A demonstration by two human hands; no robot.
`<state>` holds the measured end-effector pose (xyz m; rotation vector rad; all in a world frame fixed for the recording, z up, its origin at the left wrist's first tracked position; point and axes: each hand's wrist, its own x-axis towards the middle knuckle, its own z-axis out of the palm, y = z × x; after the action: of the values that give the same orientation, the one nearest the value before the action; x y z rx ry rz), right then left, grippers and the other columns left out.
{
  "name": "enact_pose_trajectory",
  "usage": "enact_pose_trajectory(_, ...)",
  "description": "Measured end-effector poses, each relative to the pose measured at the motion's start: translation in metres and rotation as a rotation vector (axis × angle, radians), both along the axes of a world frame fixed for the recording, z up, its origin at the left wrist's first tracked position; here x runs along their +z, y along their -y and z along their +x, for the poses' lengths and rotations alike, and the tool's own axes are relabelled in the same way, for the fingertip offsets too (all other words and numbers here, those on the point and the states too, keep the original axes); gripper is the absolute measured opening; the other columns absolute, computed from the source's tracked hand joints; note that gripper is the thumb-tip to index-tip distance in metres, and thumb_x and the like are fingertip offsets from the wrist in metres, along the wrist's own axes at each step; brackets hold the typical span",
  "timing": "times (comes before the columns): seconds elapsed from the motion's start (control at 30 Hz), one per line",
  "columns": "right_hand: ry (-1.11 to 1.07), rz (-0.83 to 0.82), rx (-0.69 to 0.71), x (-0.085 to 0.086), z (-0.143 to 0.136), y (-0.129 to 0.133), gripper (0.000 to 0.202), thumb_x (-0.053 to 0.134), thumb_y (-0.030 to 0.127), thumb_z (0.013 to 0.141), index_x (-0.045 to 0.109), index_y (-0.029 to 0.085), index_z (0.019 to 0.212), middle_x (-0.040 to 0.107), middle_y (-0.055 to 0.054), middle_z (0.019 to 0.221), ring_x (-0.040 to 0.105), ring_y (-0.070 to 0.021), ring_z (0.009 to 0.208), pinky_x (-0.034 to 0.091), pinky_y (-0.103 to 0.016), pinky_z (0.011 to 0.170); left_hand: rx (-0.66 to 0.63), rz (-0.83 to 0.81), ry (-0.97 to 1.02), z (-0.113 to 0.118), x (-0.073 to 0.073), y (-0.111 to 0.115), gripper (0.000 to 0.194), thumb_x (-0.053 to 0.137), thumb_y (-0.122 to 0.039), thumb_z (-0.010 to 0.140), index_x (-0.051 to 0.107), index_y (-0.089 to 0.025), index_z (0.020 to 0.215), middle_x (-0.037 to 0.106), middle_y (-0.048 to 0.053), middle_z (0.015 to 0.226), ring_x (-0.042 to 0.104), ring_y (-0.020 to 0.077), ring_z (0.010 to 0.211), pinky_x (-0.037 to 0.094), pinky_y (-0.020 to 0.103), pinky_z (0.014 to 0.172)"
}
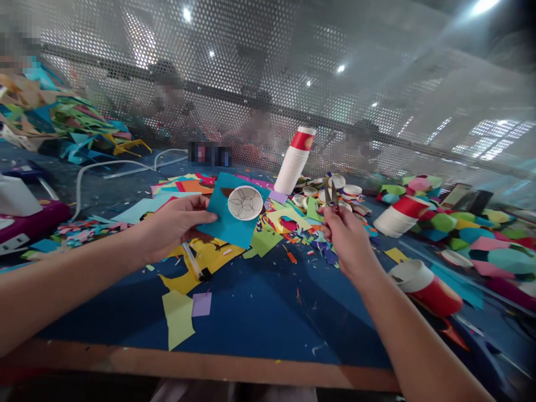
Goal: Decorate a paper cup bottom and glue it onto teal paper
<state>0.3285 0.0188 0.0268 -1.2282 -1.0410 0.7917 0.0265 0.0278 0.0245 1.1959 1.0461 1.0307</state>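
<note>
My left hand (178, 223) pinches the left edge of a blue paper sheet (226, 226), raised above the table. Against the front of that sheet lies a white paper disc (245, 203) with dark curved lines drawn on it. To the right, my right hand (343, 237) is closed round the handles of a pair of scissors (332, 195), blades pointing up and away. The scissors are apart from the blue sheet. Below the left hand, a clear pen-like tube (191, 261) with a black end rests on yellow paper (215, 258).
A tall stack of paper cups (295, 162) stands behind the coloured scraps. Another cup stack (401, 216) and a red-and-white cup (427, 287) are at the right. A purple power strip (37, 226) is at the left. Pale green paper (178, 319) lies near the front edge.
</note>
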Motion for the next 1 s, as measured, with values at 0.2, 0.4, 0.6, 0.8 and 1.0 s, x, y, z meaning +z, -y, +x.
enact_pose_trajectory(0.2, -0.043, -0.102, 0.194, -0.002, -0.037, 0.012, 0.056, 0.066, 0.074, 0.071, 0.056, 0.019, 0.069, 0.044, 0.006, 0.056, 0.031, -0.0035, 0.039, 0.023, -0.022, 0.039, -0.005, -0.026, 0.062, 0.0, -0.004, 0.0, 0.019, 0.07, -0.016, 0.081, 0.063, -0.017, 0.099, 0.074, 0.002, 0.09, 0.069, 0.0112, 0.073, 0.057, 0.018, 0.065)
enact_pose_trajectory(0.4, -0.084, -0.157, 0.37, -0.016, -0.067, 0.023, 0.056, 0.064, 0.075, 0.074, 0.05, 0.02, 0.07, 0.048, 0.005, 0.061, 0.041, -0.0056, 0.046, 0.031, -0.023, 0.045, -0.043, -0.075, 0.104, -0.006, -0.013, 0.003, 0.035, 0.076, -0.023, 0.078, 0.067, -0.019, 0.112, 0.077, 0.003, 0.103, 0.073, 0.0141, 0.081, 0.06, 0.021, 0.075)
enact_pose_trajectory(0.6, -0.153, -0.194, 0.558, -0.024, -0.073, 0.031, 0.052, 0.058, 0.072, 0.082, 0.055, 0.021, 0.083, 0.038, 0.009, 0.054, 0.027, -0.0045, 0.043, 0.02, -0.022, 0.043, -0.057, -0.091, 0.193, -0.004, -0.014, 0.008, 0.05, 0.086, -0.024, 0.064, 0.07, -0.022, 0.112, 0.079, 0.0, 0.091, 0.074, 0.0143, 0.075, 0.06, 0.018, 0.07)
enact_pose_trajectory(0.8, -0.165, -0.107, 0.619, -0.026, -0.08, 0.038, 0.049, 0.061, 0.067, 0.084, 0.05, 0.02, 0.073, 0.034, 0.008, 0.058, 0.027, -0.0059, 0.049, 0.018, -0.022, 0.044, -0.171, -0.175, 0.204, 0.0, -0.015, 0.021, 0.044, 0.085, -0.028, 0.069, 0.073, -0.025, 0.111, 0.08, 0.001, 0.095, 0.074, 0.0148, 0.073, 0.059, 0.019, 0.066)
enact_pose_trajectory(1.0, -0.263, -0.098, 0.725, -0.027, -0.081, 0.041, 0.044, 0.061, 0.06, 0.088, 0.046, 0.021, 0.072, 0.035, 0.006, 0.062, 0.025, -0.0069, 0.052, 0.017, -0.022, 0.044, -0.205, -0.229, 0.194, 0.006, -0.011, 0.029, 0.039, 0.085, -0.035, 0.072, 0.075, -0.027, 0.109, 0.08, 0.0, 0.095, 0.073, 0.0127, 0.074, 0.058, 0.017, 0.068)
